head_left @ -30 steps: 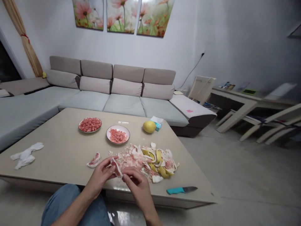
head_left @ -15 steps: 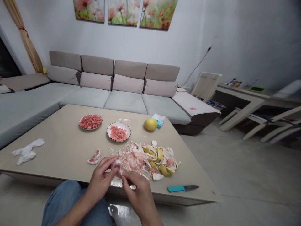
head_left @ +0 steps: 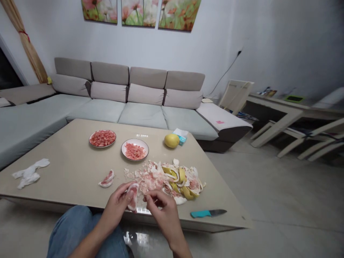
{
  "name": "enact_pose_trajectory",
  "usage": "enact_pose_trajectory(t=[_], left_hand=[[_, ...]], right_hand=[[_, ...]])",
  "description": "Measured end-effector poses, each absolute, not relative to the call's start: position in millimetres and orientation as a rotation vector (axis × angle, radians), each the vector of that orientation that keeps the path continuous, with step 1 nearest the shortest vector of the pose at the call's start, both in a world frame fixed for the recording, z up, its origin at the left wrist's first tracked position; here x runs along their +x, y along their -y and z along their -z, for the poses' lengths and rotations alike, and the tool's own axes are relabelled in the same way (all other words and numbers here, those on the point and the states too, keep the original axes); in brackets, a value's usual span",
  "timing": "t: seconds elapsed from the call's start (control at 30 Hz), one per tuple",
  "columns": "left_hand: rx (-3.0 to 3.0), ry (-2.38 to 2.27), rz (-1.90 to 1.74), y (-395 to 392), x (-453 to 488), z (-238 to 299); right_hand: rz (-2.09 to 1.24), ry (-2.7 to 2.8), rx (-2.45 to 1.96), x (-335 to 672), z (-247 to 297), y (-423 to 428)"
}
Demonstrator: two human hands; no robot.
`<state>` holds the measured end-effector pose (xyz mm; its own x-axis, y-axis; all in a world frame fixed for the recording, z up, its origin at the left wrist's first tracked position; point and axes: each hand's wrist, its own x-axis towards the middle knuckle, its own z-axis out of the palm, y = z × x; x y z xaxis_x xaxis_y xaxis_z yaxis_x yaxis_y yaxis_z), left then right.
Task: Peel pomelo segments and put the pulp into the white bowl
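My left hand [head_left: 118, 202] is closed on a pink pomelo segment [head_left: 132, 197] with white membrane along its edge, held over the table's near edge. Just right of it, my right hand [head_left: 162, 211] has thumb and fingertips pinched together, apart from the segment; what is between them, if anything, is too small to name. Behind both hands spreads a pile of pomelo peel [head_left: 182, 179] and torn membrane [head_left: 152, 181]. Another pomelo segment [head_left: 106, 178] lies to the left. Farther back stand a white plate [head_left: 124, 153] of pink pulp pieces and a fuller plate [head_left: 90, 143].
On the beige table [head_left: 67, 161] are a whole yellow pomelo [head_left: 171, 141] beside a blue tissue pack [head_left: 181, 139], and crumpled white tissue [head_left: 30, 174]. A knife [head_left: 208, 213] with a turquoise handle lies near the right front edge. A grey sofa [head_left: 142, 114] stands behind.
My right hand has drawn away rightward from the segment, leaving a gap. My left hand still holds the segment, now more exposed. The view has shifted slightly.
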<state>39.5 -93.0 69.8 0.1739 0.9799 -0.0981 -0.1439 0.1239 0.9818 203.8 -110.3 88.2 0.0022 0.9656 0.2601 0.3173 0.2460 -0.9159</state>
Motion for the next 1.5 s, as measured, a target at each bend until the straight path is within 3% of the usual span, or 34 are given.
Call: enact_pose_trajectory(t=[0.1,0.3,0.57,1.03,1.27,1.5], left_hand=[[1.185,-1.086,-1.172,90.6,39.2,-67.5],[1.233,-1.098,-1.178,87.9,41.9,-66.9],[1.415,-1.156,-1.200,88.9,45.0,-64.1],[1.668,-1.162,-1.118,94.5,43.2,-55.7],[1.390,-1.022,-1.009,92.5,39.2,-58.2],[0.772,-0.787,-0.949,98.7,44.7,-63.1]], right_hand=[[-0.857,1.439,-1.274,211.9,-76.9,105.0],[-0.562,1.467,-1.460,226.1,-45.1,82.8],[-0.864,1.638,-1.253,206.1,-73.8,106.6],[-0.669,1.670,-1.409,191.6,-59.4,107.4],[-0.756,1.697,-1.333,193.7,-69.4,110.3],[-1.182,1.504,-1.273,202.2,-71.2,107.8]])
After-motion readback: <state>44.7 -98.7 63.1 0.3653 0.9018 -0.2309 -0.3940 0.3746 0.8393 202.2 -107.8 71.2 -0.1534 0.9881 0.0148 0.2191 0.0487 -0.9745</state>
